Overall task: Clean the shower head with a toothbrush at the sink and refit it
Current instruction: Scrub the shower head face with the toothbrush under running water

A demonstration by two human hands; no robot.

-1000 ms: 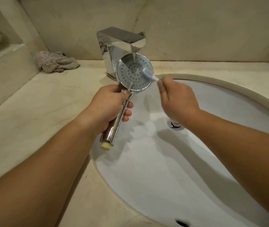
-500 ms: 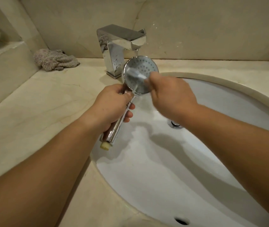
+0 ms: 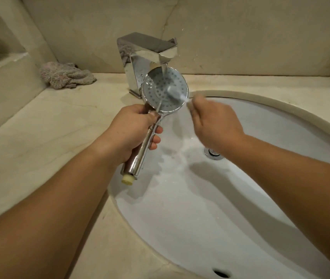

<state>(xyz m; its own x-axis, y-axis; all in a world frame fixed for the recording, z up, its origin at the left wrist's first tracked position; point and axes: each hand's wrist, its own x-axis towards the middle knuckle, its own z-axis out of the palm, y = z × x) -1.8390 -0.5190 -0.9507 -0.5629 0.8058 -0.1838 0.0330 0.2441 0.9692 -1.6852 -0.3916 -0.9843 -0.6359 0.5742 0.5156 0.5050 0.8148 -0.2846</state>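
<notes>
The white sink (image 3: 240, 228) is the big bowl closest to us, and everything here sits around it. Inside the sink there is a thin sheet of water, a shiny drain (image 3: 213, 154) near the middle, and a small dark hole at the near wall. Over the left edge of the sink, the left hand (image 3: 134, 129) has its fingers curled tight around the handle of the shower head (image 3: 164, 89), which is held up with its round face toward us. Over the middle of the sink, the right hand (image 3: 214, 125) looks blurry, and its fingers are curled, pinching the toothbrush (image 3: 177, 94). A moment ago the brush was on the left part of the round face and the hand covered some of it; now the brush has slid to the right side, near the rim. So the scrubbing is going back and forth, and I think the cleaning is not done and the refit comes later. At the back of the sink, the tap (image 3: 148, 55) pours water onto the round face. Left of the sink and far back, a crumpled cloth (image 3: 65, 75) lies on the counter (image 3: 39, 137).
</notes>
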